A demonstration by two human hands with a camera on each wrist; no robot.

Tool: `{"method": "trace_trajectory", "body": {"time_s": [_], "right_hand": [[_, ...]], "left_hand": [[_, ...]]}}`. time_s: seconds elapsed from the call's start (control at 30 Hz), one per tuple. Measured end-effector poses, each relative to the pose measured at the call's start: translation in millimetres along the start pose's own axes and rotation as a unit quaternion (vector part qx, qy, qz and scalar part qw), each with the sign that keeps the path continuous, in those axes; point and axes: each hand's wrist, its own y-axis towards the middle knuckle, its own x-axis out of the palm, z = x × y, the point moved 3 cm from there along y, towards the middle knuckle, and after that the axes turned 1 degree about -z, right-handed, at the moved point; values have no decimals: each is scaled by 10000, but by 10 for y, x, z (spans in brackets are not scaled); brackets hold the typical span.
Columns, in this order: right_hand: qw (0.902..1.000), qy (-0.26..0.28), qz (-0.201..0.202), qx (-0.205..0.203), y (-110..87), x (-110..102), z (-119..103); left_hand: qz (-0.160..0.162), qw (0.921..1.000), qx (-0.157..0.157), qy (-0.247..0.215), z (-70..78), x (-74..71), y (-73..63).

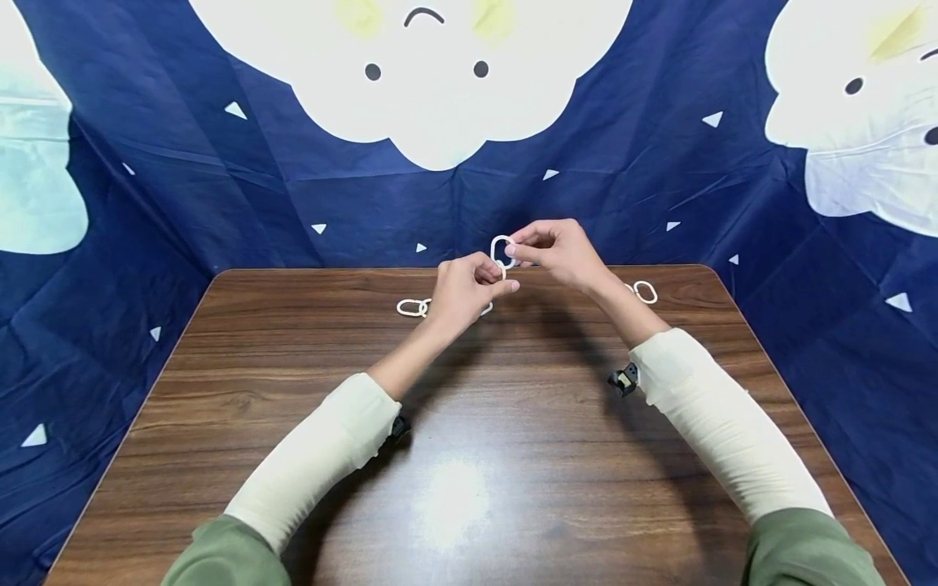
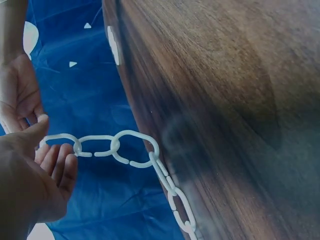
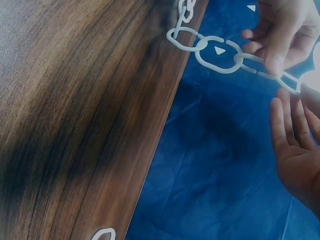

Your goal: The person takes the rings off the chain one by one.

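Note:
A chain of white plastic oval links hangs between my hands and the table. My left hand (image 1: pixel 463 286) pinches one of its links (image 1: pixel 502 271) between thumb and fingers, above the table's far edge. Beside it, my right hand (image 1: pixel 560 248) pinches the end link (image 1: pixel 493 251), which stands upright and looks joined to the link at the left fingertips. In the left wrist view several chain links (image 2: pixel 135 132) run down from the hand onto the table edge. Small gaps show in some links (image 3: pixel 220 71). The fingers partly hide the joint between the two held links.
More of the chain (image 1: pixel 401 302) lies on the wooden table (image 1: pixel 308 358) near the far edge, partly behind the left hand. Loose white links (image 1: pixel 655 291) lie at the far right, one partly hidden by the right forearm. A blue cloth (image 1: pixel 271 203) hangs behind the table.

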Motion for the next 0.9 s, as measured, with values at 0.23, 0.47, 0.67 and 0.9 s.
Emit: {"method": "trace_trajectory", "body": {"time_s": [0.23, 0.47, 0.67, 0.9], "right_hand": [[9999, 129, 6, 38, -1, 19, 9], [9999, 135, 30, 95, 4, 7, 33], [9995, 188, 82, 247, 11, 6, 90], [9989, 249, -51, 403, 2, 49, 125]], "left_hand": [[-62, 10000, -25, 62, -40, -13, 1], [-40, 10000, 25, -17, -104, -49, 8], [2, 10000, 43, 51, -136, -79, 26], [-13, 9999, 83, 70, -161, -122, 49]]}}
